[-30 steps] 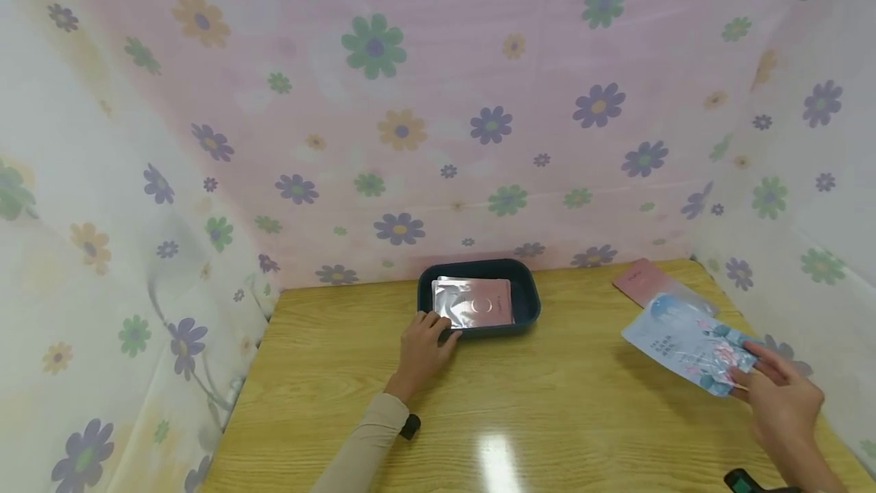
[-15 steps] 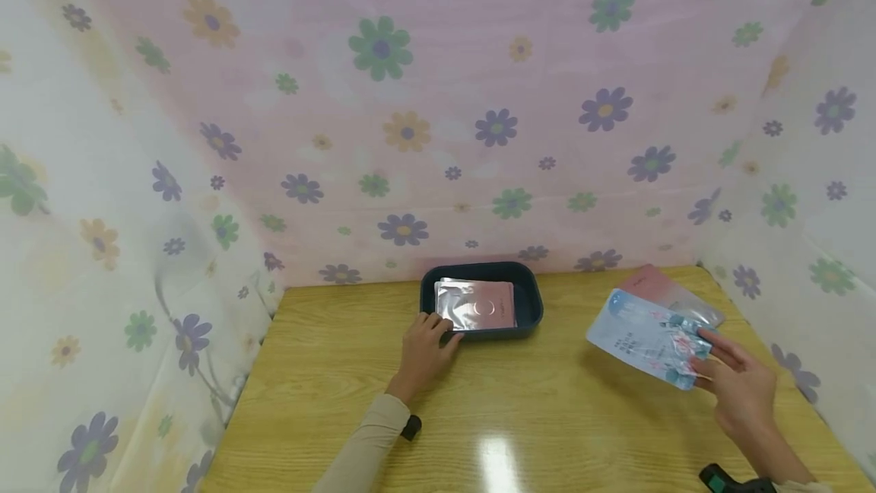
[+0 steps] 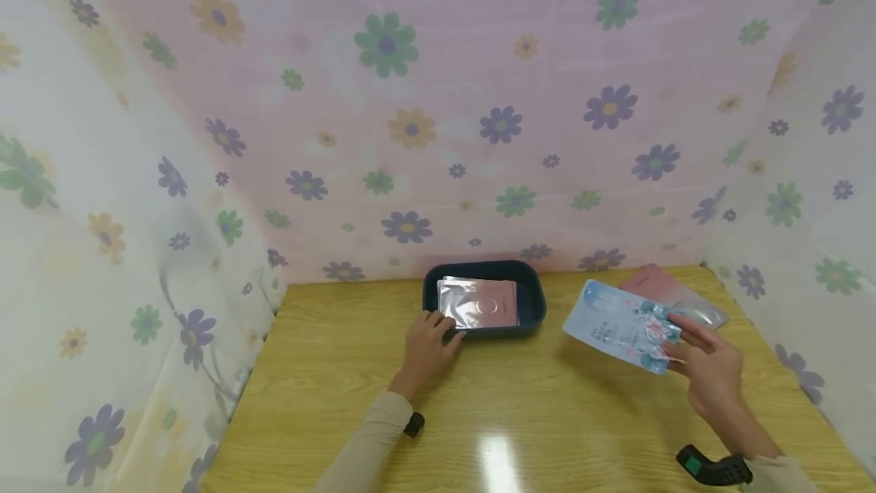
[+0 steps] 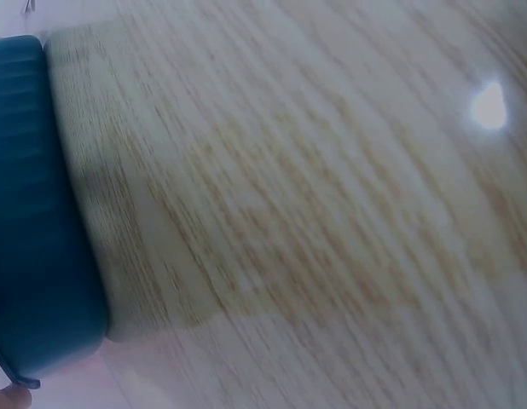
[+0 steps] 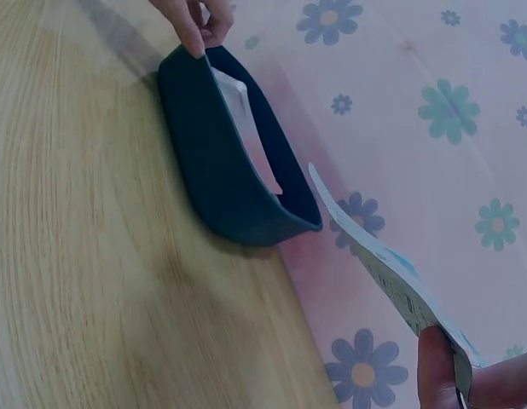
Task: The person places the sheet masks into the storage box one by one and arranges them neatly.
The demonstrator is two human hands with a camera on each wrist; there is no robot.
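Observation:
My right hand pinches a light blue sheet mask packet with flower print by its right end, held above the table. Seen edge-on in the right wrist view, the packet sits between thumb and fingers. At the near left corner of a dark blue plastic bin, my left hand grips the rim, fingers over the inside and thumb outside. Silvery pink packets lie stacked in the bin. Only the bin's outer wall and a fingertip show in the left wrist view.
Another pink and silver packet lies at the table's back right, partly behind the blue one. The wooden table ends at a flower-printed cloth behind; similar cloth hangs at both sides.
My right hand has carried the light blue packet leftward, closer to the bin. My left hand has stayed on the bin's rim, and the view has shifted slightly.

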